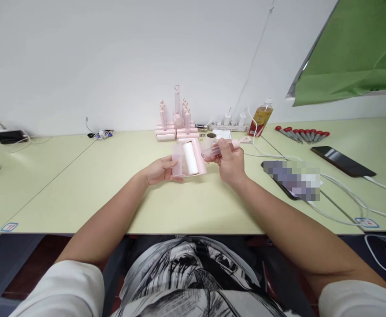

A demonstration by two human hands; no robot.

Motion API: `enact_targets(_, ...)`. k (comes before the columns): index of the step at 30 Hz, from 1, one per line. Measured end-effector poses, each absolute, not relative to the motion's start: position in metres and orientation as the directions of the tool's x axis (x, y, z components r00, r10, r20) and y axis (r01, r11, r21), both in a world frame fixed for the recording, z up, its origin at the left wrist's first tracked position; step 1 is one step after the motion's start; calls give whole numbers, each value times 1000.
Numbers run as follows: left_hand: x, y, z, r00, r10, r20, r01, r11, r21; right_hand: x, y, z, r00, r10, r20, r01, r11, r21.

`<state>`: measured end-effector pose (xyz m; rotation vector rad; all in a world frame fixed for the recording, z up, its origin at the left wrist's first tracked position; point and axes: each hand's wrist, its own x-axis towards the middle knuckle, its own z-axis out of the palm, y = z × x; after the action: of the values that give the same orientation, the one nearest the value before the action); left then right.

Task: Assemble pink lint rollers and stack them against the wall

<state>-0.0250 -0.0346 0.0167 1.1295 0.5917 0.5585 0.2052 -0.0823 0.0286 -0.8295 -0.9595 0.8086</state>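
Observation:
My left hand (161,171) holds an open pink box (177,161) by its left side, just above the table. Inside the box lies a white roll (191,157), tilted slightly. To the right, my right hand (231,163) grips a clear and pink tube (213,152) with a small loop at its far end; the tube's near end points at the box. Behind the box, several pink rolls (165,132) are stacked, with several clear-and-pink tubes (187,121) standing upright on and around them.
A small round cup (211,137), a power strip (237,127) and a drink bottle (261,116) stand along the wall. Several red-capped items (303,134), two phones (343,161) and white cables are at right. A cable bundle (102,134) lies left.

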Motion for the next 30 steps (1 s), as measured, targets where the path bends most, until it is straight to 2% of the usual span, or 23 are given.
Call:
enact_targets(13,-22,-34,14,697,714,-66,-148,233,961,200,-85,30,391,860,328,-280,450,-848)
enact_targets(20,-16,-39,13,681,728,-80,-127,225,966,195,-86,23,303,906,295,-294,383,-876)
enact_targets(26,-9,-44,14,733,675,-87,-82,213,974,183,-93,20,241,934,265,-340,337,-878)
enact_targets(30,-9,-46,20,651,754,-90,8,112,994,183,-92,19,153,953,263,-337,301,-892)
